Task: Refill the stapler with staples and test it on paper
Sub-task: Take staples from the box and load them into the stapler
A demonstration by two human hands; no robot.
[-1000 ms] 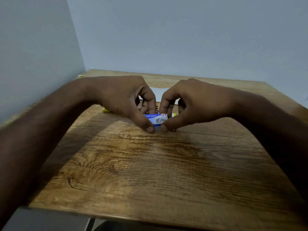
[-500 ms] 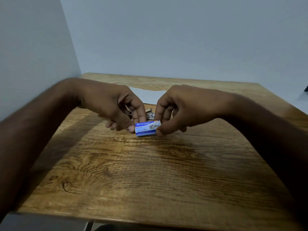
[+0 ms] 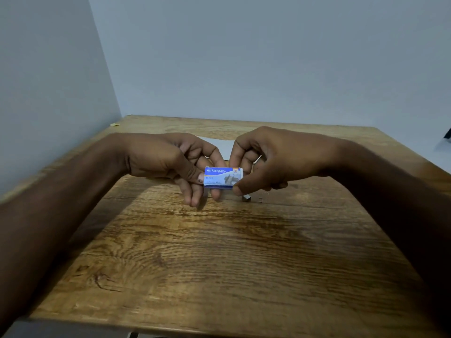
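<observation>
With both hands raised above the brown wood-grain table [image 3: 219, 252], you're holding the small blue-and-white cardboard staple box [image 3: 223, 178] between them, clear of the surface. Your left hand [image 3: 168, 162] pinches the box's left end — thumb on the front face, index finger behind, the other fingers curled below it. Your right hand [image 3: 273, 157] pinches the right end, thumb at the lower front corner, fingers folded behind. Box lies level, printed side toward you; whether it is open can't be told. Loose silver staples [image 3: 247, 197] lie on the table just below your right thumb, a couple more bits beside them. White paper sheet [image 3: 219, 145] lies flat behind your hands, mostly hidden. Stapler — hidden behind the hands
</observation>
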